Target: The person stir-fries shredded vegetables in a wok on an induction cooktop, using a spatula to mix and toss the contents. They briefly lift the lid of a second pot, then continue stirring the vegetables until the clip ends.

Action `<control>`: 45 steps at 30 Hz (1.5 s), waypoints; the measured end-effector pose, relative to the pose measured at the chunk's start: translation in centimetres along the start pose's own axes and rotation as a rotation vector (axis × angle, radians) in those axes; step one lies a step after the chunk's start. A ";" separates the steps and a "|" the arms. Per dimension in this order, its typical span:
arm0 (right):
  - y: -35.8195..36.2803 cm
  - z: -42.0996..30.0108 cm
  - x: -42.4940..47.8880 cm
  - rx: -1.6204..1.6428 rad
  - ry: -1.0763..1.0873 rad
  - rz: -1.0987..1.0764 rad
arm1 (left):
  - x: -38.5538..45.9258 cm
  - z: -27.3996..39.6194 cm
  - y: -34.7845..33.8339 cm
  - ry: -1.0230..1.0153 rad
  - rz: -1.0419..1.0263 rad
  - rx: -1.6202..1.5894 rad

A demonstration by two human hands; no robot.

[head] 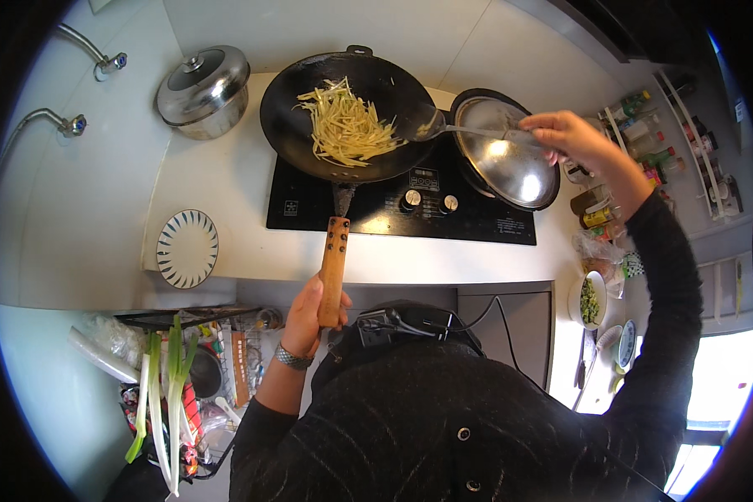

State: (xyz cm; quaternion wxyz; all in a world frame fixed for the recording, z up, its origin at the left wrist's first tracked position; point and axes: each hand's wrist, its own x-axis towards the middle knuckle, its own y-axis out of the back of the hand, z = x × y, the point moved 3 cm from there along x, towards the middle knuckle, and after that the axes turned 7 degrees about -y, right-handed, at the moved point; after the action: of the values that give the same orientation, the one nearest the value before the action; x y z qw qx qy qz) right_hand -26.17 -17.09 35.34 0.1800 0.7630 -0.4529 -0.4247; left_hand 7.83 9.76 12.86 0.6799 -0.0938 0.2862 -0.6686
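A black wok (288, 135) rests on the left part of the black cooktop (376, 216). Pale yellow shredded strips (351, 125), possibly potato, lie heaped in it. My left hand (309, 310) is wrapped around the wok's wooden handle (331, 276). With my right hand (565, 135) I grip the end of a metal spatula (470, 130). Its blade reaches into the wok's right side and touches or nearly touches the strips, with a few bits on it. Below my right hand, a shiny domed metal lid or pan (502, 166) stands on the cooktop's right part.
A lidded steel pot (204, 94) stands back left, a patterned plate (187, 249) near the front edge. Scallions (172, 401) lie across a wire rack at lower left. On the right are bottles (593, 201), a bowl of chopped greens (588, 301) and a knife (583, 357).
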 end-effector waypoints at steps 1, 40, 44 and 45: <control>1.0 -1.9 -0.1 -0.054 -0.061 0.006 | 0.0 -0.1 0.2 -0.023 -0.006 -0.012; -1.5 -13.0 8.3 -1.068 0.621 0.200 | -4.7 -7.7 11.8 -0.093 0.672 -0.126; 0.5 -12.7 5.0 -0.984 0.067 -0.135 | -5.2 -8.8 10.5 -0.059 0.704 -0.087; 0.6 -11.8 4.9 -0.892 0.045 -0.191 | -5.0 -9.2 10.4 -0.059 0.692 -0.092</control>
State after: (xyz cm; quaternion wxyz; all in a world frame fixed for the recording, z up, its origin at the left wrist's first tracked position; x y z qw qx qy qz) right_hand -15.81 -22.84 40.18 0.4609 0.6582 -0.1491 -0.5763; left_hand 12.28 17.81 1.29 0.8693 -0.0410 0.3109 -0.3819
